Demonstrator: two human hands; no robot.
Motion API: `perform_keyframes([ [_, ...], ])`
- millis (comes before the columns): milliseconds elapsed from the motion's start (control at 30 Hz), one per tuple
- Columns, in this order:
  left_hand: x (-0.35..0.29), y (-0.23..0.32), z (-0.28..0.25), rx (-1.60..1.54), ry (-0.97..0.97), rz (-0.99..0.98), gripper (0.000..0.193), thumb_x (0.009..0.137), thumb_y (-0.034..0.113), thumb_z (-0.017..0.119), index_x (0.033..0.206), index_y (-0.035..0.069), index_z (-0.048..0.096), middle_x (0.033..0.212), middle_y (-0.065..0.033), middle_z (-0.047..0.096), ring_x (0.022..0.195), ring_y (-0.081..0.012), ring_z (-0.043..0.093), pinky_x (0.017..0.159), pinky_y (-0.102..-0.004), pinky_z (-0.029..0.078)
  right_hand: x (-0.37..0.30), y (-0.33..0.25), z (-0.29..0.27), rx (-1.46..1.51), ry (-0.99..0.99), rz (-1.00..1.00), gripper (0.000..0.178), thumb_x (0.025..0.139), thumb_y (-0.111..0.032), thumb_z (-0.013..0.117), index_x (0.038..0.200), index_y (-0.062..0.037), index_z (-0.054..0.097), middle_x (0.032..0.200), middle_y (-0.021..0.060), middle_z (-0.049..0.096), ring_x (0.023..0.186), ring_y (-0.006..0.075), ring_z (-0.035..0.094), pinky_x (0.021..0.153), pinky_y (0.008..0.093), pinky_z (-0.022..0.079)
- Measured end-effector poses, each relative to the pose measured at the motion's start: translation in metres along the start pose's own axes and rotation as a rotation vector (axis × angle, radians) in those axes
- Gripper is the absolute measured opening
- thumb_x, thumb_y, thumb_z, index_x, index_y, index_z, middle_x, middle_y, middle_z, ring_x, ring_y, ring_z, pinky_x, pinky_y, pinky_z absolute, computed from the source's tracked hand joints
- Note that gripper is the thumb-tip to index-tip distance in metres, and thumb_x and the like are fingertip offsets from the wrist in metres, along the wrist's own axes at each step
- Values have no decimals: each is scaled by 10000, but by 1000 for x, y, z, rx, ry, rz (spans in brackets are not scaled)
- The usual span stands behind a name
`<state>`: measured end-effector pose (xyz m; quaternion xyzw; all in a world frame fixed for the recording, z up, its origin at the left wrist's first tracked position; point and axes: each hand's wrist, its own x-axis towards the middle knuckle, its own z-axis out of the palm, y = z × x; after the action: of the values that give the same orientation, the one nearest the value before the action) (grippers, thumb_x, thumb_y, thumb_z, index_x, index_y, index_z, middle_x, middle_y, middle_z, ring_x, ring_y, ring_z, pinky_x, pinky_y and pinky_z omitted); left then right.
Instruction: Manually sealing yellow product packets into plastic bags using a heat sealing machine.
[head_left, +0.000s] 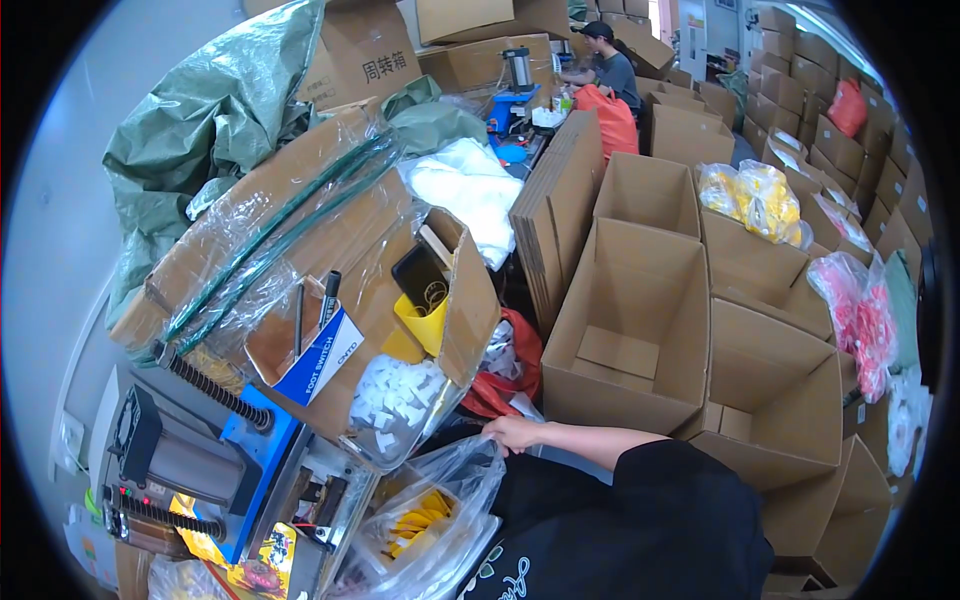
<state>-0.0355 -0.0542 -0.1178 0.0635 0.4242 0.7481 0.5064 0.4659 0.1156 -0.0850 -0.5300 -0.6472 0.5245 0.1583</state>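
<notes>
My right hand (512, 434) comes in from the right, its bare forearm below a black sleeve, and its fingers are closed on the rim of a clear plastic bag (455, 495). Several yellow packets (420, 522) lie inside the bag, which hangs at the front edge of a blue-framed machine (255, 480). Just beyond the hand, a clear tub (395, 400) holds many small white pieces. A red bag (520, 365) hangs close to the fingers. My left hand is out of view.
Open cardboard boxes (628, 310) stand in rows on the right, some with bagged yellow goods (760, 200) or pink goods (865, 315) on them. Flattened cartons (560, 215) lean upright. A cut-open carton (465, 300) holds a yellow cup (425, 318). A co-worker (612, 70) is farther back.
</notes>
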Motion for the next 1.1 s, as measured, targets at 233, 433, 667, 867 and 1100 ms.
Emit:
perform_keyframes([
  [233,17,-14,-57,33,187,324,284,946,319,590,1029,49,620,943,-78,654,842,-210,628,746,-352,515,14,7,13,351,106,10,399,806,-3,440,1147,-95,625,746,75,656,489,121,563,432,261,487],
  [433,-77,-17,21,-138,-46,143,428,974,335,561,1302,64,512,1176,-86,597,1070,-216,560,962,-370,439,15,-17,11,346,147,88,295,906,8,436,1110,-32,645,736,44,618,510,81,513,432,222,426],
  [667,-51,-8,27,-217,187,245,363,993,417,503,1093,83,604,1044,-66,626,936,-217,600,846,-389,484,31,26,7,690,113,76,260,1002,-112,489,1234,-22,565,849,36,617,609,87,522,519,210,442],
  [867,-68,-21,-32,-579,322,329,221,992,288,495,966,84,574,958,-71,600,949,-196,583,962,-451,435,64,75,-6,1107,-195,-229,330,970,-88,546,1274,35,515,1156,147,612,1029,245,605,966,379,499],
  [1100,-81,-26,49,-202,258,166,183,944,308,527,917,141,598,760,10,553,636,-105,505,595,-274,416,43,1,-4,1026,63,-252,303,975,-146,571,1226,15,512,1176,115,553,1104,221,552,1010,356,462],
])
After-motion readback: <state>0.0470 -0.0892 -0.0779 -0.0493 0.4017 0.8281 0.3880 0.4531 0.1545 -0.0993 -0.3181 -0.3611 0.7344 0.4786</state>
